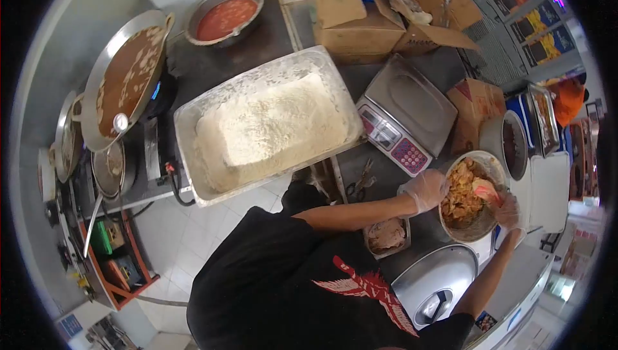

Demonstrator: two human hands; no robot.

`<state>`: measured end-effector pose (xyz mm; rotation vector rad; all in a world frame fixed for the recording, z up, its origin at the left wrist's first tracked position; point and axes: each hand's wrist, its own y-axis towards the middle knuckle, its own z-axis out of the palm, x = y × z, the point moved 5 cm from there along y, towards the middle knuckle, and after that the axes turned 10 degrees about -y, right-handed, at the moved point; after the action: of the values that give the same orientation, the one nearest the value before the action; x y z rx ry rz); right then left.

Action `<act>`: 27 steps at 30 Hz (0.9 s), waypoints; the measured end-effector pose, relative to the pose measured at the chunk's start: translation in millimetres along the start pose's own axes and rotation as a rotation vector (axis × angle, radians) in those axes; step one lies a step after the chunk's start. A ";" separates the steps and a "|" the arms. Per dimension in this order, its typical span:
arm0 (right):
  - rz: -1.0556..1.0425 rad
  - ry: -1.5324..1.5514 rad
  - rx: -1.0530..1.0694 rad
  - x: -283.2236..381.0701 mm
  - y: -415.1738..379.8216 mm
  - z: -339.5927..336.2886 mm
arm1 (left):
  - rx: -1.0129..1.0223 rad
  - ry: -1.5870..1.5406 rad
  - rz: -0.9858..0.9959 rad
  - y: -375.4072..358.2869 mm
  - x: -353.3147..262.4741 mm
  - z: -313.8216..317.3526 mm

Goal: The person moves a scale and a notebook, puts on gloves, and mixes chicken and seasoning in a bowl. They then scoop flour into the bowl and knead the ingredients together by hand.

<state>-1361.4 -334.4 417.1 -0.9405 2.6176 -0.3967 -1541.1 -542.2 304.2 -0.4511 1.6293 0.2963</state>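
- I see my left hand [426, 189], in a clear glove, resting on the near-left rim of the metal bowl [492, 168]; its fingers curl over the edge, gripping the rim.
- My right hand [508, 211], also gloved, sits at the bowl's right side, closed around a pinkish piece of meat [484, 189] that pokes up above the contents.
- The bowl lies between my two hands, on the table [360, 157], and is heaped with brown, sauced meat pieces [460, 198].
- Just below my left forearm there is a small rectangular container [387, 235] with pale meat in it, near the bowl but apart from it.
- A digital scale [405, 115] stands just beyond my left hand, up and to the left of the bowl.
- A pair of scissors [362, 182] lies on the table left of my left hand.
- A large tray of white flour [267, 124] is farther left, well apart from the bowl.
- A domed metal lid [436, 282] sits below the bowl, near my right forearm.
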 end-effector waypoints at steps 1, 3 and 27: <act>-0.030 0.026 0.011 18.4 -4.2 -21.0 | -0.011 -0.007 -0.013 -12.4 -19.4 -21.2; -0.268 -0.006 -0.208 26.2 11.1 -25.9 | -0.068 -0.024 -0.010 -37.0 -37.5 -60.9; -1.581 -0.084 0.164 695.7 -146.8 -21.3 | -1.465 0.188 -0.241 -489.4 60.9 -328.7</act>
<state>-1793.5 -894.4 342.7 -2.6273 1.1764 -0.8092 -1613.3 -1130.4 315.8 -1.7816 1.2574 1.2890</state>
